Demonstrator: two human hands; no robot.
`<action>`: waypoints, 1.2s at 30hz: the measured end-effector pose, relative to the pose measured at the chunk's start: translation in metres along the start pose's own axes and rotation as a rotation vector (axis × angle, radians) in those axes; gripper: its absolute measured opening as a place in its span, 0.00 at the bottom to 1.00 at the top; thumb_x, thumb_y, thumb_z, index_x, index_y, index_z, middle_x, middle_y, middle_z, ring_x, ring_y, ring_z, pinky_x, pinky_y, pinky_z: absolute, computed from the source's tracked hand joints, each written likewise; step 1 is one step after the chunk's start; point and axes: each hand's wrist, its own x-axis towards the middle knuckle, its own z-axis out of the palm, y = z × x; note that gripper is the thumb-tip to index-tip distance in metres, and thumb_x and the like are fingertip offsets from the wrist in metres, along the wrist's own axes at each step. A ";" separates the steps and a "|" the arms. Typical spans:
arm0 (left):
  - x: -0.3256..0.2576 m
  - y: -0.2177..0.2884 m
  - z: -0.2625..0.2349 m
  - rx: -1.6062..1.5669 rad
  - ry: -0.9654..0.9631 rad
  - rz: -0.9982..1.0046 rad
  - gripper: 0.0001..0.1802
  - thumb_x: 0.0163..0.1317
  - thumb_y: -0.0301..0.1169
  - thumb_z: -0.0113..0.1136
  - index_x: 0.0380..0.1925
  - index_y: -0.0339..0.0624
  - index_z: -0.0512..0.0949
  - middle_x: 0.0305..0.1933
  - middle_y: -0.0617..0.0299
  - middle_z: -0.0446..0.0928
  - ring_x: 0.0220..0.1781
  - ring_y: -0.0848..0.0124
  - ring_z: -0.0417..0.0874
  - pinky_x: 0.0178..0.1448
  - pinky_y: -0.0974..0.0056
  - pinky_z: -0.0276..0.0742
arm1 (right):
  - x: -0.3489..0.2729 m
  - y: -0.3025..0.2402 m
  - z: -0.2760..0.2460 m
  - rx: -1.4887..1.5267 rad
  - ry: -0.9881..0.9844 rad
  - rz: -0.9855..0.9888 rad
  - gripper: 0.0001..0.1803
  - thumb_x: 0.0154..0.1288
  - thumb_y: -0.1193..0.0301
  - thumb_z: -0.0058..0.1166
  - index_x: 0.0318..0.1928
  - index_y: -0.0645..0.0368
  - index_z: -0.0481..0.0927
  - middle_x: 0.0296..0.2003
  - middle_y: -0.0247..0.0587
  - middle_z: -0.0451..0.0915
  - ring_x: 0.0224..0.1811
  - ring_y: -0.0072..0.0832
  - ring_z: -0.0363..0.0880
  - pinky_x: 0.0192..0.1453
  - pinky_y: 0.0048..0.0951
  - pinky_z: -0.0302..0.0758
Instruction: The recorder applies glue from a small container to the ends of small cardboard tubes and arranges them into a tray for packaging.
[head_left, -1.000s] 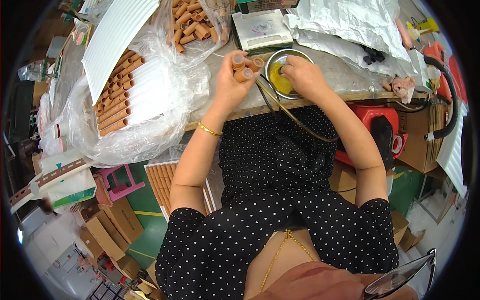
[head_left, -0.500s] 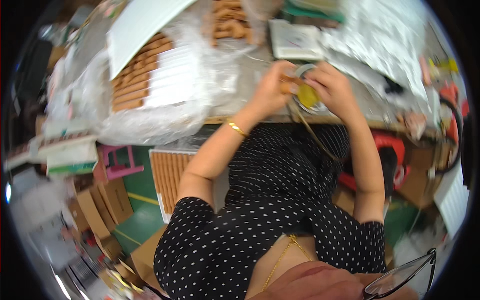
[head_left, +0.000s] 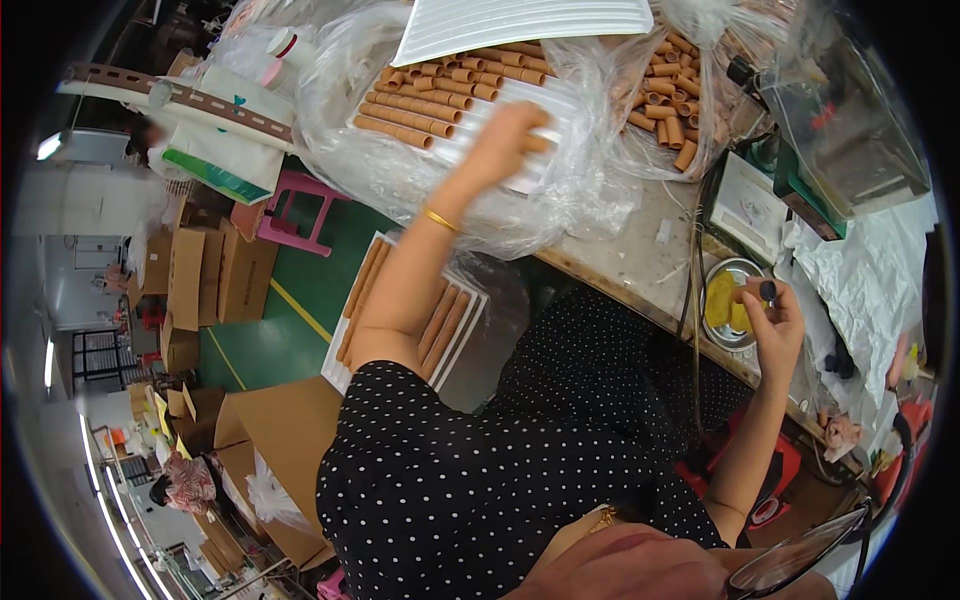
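Left hand fingers on a tube in the white tray, right hand fingertips pinching a small tube beside metal dish

We wear a black dress with small white dots; its short sleeve ends just above the elbow on our left arm, leaving both forearms bare. A thin gold bangle circles the wrist below the left hand. The right hand carries no ring or band that we can see. Just below the dress's neckline, a fine gold chain shows, with our glasses to its right.
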 end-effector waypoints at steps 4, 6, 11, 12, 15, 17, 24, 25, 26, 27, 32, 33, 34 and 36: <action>-0.030 -0.096 -0.063 0.532 -0.071 -0.349 0.16 0.48 0.20 0.58 0.40 0.38 0.72 0.42 0.47 0.75 0.46 0.49 0.74 0.48 0.52 0.70 | 0.006 0.008 -0.005 0.047 0.010 0.022 0.13 0.60 0.75 0.56 0.45 0.64 0.73 0.36 0.33 0.77 0.33 0.14 0.73 0.38 0.17 0.71; -0.042 -0.127 -0.066 0.485 -0.084 -0.290 0.15 0.49 0.21 0.58 0.40 0.39 0.72 0.42 0.46 0.75 0.47 0.49 0.73 0.49 0.51 0.70 | 0.006 0.006 0.002 0.084 0.100 0.033 0.18 0.61 0.73 0.55 0.51 0.64 0.71 0.38 0.31 0.75 0.37 0.15 0.72 0.39 0.18 0.70; -0.041 -0.141 -0.069 0.455 -0.142 -0.259 0.17 0.47 0.19 0.56 0.41 0.40 0.70 0.43 0.47 0.74 0.49 0.48 0.72 0.50 0.52 0.68 | 0.012 -0.004 0.018 -0.181 0.056 -0.098 0.20 0.61 0.70 0.56 0.52 0.63 0.71 0.37 0.32 0.76 0.37 0.18 0.73 0.36 0.19 0.69; -0.044 -0.140 -0.072 0.425 -0.146 -0.267 0.17 0.47 0.19 0.56 0.40 0.40 0.70 0.43 0.48 0.75 0.49 0.49 0.72 0.50 0.52 0.68 | 0.012 -0.008 0.020 -0.169 0.043 -0.087 0.19 0.61 0.70 0.56 0.51 0.63 0.72 0.36 0.33 0.76 0.37 0.18 0.73 0.37 0.19 0.70; -0.037 -0.135 -0.068 0.589 -0.222 -0.157 0.17 0.48 0.19 0.55 0.40 0.42 0.70 0.42 0.52 0.75 0.51 0.53 0.71 0.52 0.53 0.65 | 0.007 -0.012 0.014 -0.113 0.051 -0.025 0.18 0.61 0.70 0.56 0.50 0.63 0.73 0.37 0.33 0.76 0.38 0.18 0.73 0.37 0.19 0.70; -0.034 -0.132 -0.070 0.660 -0.199 -0.040 0.15 0.51 0.32 0.62 0.38 0.42 0.72 0.39 0.53 0.75 0.46 0.52 0.72 0.50 0.55 0.67 | 0.006 -0.011 0.012 -0.103 0.062 -0.024 0.17 0.62 0.70 0.55 0.50 0.63 0.73 0.37 0.33 0.76 0.38 0.19 0.73 0.37 0.19 0.70; -0.039 -0.101 -0.064 0.548 -0.119 -0.058 0.14 0.50 0.25 0.59 0.38 0.41 0.71 0.38 0.53 0.76 0.45 0.52 0.73 0.48 0.53 0.67 | 0.002 -0.005 0.016 -0.198 0.028 -0.133 0.17 0.61 0.73 0.55 0.50 0.62 0.73 0.36 0.34 0.77 0.37 0.20 0.73 0.38 0.20 0.69; -0.038 -0.099 -0.057 0.472 -0.124 -0.083 0.14 0.50 0.27 0.61 0.38 0.40 0.71 0.37 0.52 0.76 0.43 0.51 0.73 0.46 0.52 0.69 | -0.002 -0.005 0.014 -0.198 0.030 -0.085 0.17 0.60 0.74 0.55 0.50 0.62 0.73 0.36 0.35 0.77 0.37 0.20 0.73 0.39 0.21 0.69; -0.038 -0.096 -0.053 0.482 -0.125 -0.095 0.14 0.50 0.27 0.61 0.38 0.40 0.71 0.37 0.52 0.76 0.43 0.51 0.73 0.46 0.52 0.69 | -0.004 -0.003 0.013 -0.210 0.044 -0.087 0.16 0.60 0.75 0.55 0.49 0.61 0.74 0.36 0.35 0.77 0.37 0.20 0.73 0.40 0.22 0.69; -0.034 -0.093 -0.047 0.372 -0.106 -0.189 0.15 0.50 0.27 0.62 0.39 0.39 0.71 0.35 0.53 0.76 0.42 0.52 0.75 0.45 0.53 0.70 | -0.005 -0.004 0.012 -0.202 0.035 -0.091 0.16 0.60 0.75 0.55 0.49 0.61 0.74 0.36 0.35 0.77 0.37 0.20 0.73 0.40 0.22 0.69; -0.032 -0.051 -0.031 -0.002 -0.002 -0.384 0.18 0.50 0.23 0.66 0.39 0.38 0.70 0.34 0.60 0.75 0.41 0.65 0.77 0.45 0.62 0.73 | -0.004 -0.006 0.017 -0.312 0.005 -0.354 0.14 0.57 0.75 0.57 0.45 0.63 0.76 0.37 0.39 0.77 0.37 0.24 0.75 0.42 0.24 0.70; -0.029 -0.034 -0.011 -0.218 -0.002 -0.323 0.19 0.49 0.21 0.66 0.40 0.39 0.70 0.35 0.63 0.74 0.40 0.70 0.76 0.45 0.66 0.73 | -0.003 -0.008 0.022 -0.324 0.022 -0.337 0.14 0.57 0.75 0.57 0.45 0.63 0.76 0.37 0.39 0.77 0.37 0.24 0.75 0.42 0.24 0.70; -0.025 -0.011 0.013 -0.443 -0.013 -0.259 0.20 0.48 0.20 0.67 0.40 0.41 0.70 0.35 0.66 0.74 0.39 0.75 0.75 0.44 0.69 0.73 | -0.003 -0.008 0.026 -0.260 0.009 -0.320 0.14 0.56 0.75 0.58 0.44 0.63 0.76 0.37 0.39 0.77 0.37 0.26 0.75 0.42 0.24 0.70; -0.019 0.064 0.042 -0.842 -0.165 -0.354 0.21 0.48 0.21 0.68 0.41 0.43 0.70 0.38 0.67 0.73 0.39 0.77 0.74 0.45 0.72 0.74 | 0.000 -0.009 0.033 -0.192 -0.038 -0.306 0.14 0.55 0.75 0.59 0.42 0.64 0.76 0.36 0.40 0.77 0.36 0.28 0.75 0.41 0.25 0.71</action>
